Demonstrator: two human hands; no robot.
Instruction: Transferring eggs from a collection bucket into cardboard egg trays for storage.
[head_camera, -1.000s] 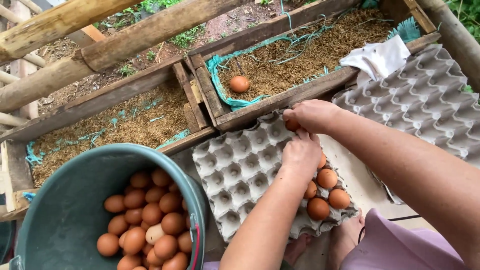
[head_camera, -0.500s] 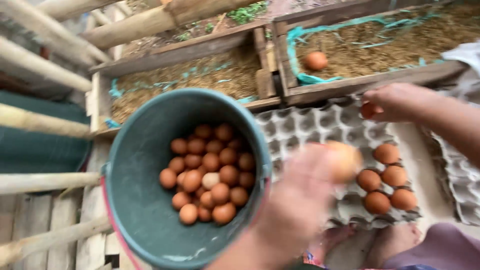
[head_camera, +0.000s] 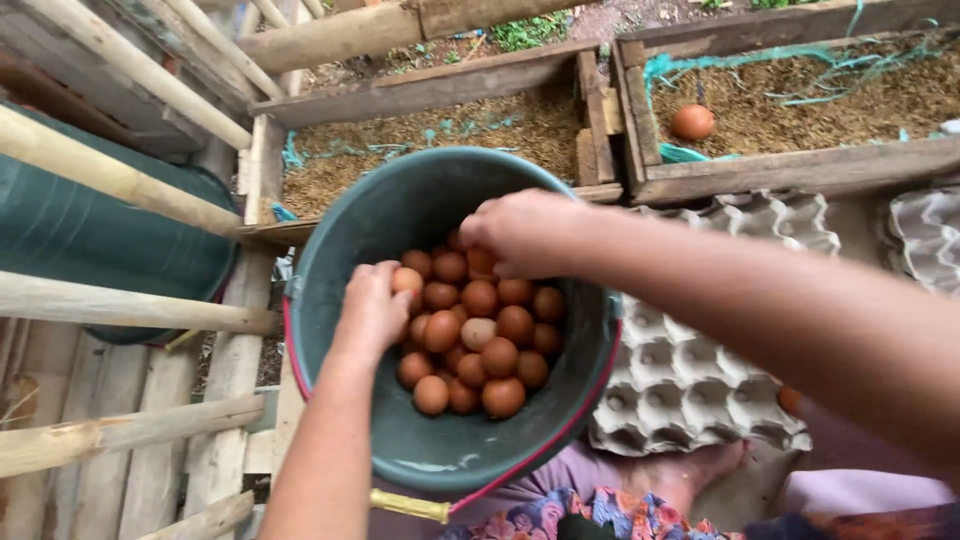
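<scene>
A dark green bucket (head_camera: 350, 235) sits before me, filled with several brown eggs (head_camera: 480, 335). Both my hands reach into it. My left hand (head_camera: 372, 305) curls over the eggs at the left of the pile, fingers touching one. My right hand (head_camera: 520, 232) hovers over the far side of the pile with fingers bent down onto the eggs; what it grips is hidden. A grey cardboard egg tray (head_camera: 690, 385) lies to the right of the bucket, partly under my right forearm.
Two wooden nest boxes with husk bedding stand behind; the right one (head_camera: 790, 165) holds a single brown egg (head_camera: 692, 122). Bamboo poles (head_camera: 120, 180) cross the left side over a green tub (head_camera: 90, 240). Another egg tray (head_camera: 925, 235) lies far right. My foot (head_camera: 690, 475) shows below.
The view swung left onto the bucket. Both hands left the egg tray and went down into the bucket among the eggs.
</scene>
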